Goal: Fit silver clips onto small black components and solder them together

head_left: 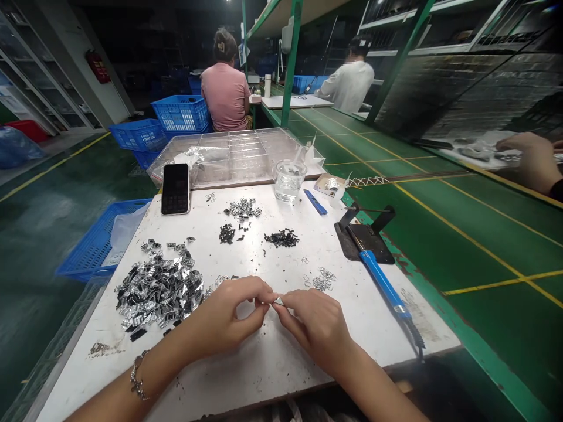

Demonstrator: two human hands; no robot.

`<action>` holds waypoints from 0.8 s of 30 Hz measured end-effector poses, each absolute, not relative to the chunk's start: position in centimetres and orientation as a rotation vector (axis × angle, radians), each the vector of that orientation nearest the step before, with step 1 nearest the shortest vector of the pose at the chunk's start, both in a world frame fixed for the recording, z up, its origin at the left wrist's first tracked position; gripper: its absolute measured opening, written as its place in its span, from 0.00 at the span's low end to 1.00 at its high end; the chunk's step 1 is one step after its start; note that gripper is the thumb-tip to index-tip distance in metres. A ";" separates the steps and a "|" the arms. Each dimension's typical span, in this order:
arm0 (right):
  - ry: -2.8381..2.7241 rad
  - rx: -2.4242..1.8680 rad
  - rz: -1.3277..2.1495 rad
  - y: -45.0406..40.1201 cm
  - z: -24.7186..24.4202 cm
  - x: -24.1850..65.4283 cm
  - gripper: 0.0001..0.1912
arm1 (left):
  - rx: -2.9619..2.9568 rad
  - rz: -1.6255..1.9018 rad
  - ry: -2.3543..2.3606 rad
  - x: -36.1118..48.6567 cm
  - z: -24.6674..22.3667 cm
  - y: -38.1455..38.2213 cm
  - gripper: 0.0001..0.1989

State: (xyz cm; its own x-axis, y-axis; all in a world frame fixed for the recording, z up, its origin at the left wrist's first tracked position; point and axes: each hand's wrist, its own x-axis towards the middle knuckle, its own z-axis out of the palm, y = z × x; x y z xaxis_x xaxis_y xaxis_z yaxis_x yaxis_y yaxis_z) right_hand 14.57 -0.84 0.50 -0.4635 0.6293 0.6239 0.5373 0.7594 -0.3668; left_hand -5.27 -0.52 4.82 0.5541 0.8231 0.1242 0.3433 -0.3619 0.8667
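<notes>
Fingertips of my left hand (241, 308) and my right hand (310, 313) meet over the white board, both pinched on a small silvery metal piece (278, 300). Its exact shape is mostly covered by the fingers. Left of my left hand lies a big heap of silver-and-black flat pieces (162, 287). Thin metal bits (324, 279) are scattered just beyond my right hand. Farther back sit two little piles of black parts, one on the left (227, 233) and one on the right (282, 237), with a silvery pile (243, 208) behind them.
A blue-handled soldering iron (382, 281) rests on a black stand (365, 234) at the right. Behind are a phone (175, 189), a cup of clear liquid (289, 181), a blue cutter (315, 202) and a clear compartment tray (229, 155). Blue crates (97, 240) stand left; two people sit ahead.
</notes>
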 end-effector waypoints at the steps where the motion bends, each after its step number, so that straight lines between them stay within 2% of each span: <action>1: -2.170 -0.868 0.149 -0.8 0.5 14.6 0.06 | 1.938 0.712 0.940 -5.3 4.9 -0.5 0.05; 5: -2.136 -0.829 0.180 -0.7 0.5 14.6 0.03 | 1.865 0.698 0.967 -5.2 5.1 -0.4 0.06; 10: -2.092 -0.783 0.205 -0.7 0.7 14.8 0.06 | 1.688 0.664 1.029 -5.4 5.0 -0.1 0.09; 16: -2.075 -0.794 0.254 -0.7 0.5 14.8 0.05 | 1.629 0.697 1.078 -5.5 4.5 -0.1 0.09; 19: -2.047 -0.860 0.425 -0.7 0.6 14.7 0.04 | 1.653 0.745 1.041 -5.4 4.4 -0.1 0.08; 24: -2.004 -0.933 0.756 -0.8 1.3 14.7 0.13 | 1.673 0.768 1.066 -5.1 4.5 -0.3 0.09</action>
State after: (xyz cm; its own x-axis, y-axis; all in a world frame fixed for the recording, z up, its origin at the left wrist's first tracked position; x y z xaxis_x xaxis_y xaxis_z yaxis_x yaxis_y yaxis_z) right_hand 14.73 -0.82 1.35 -0.4228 0.8132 0.3998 0.3462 0.5527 -0.7580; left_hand -5.09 -0.29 4.52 0.4172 0.9088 0.0086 0.2958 -0.1447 0.9442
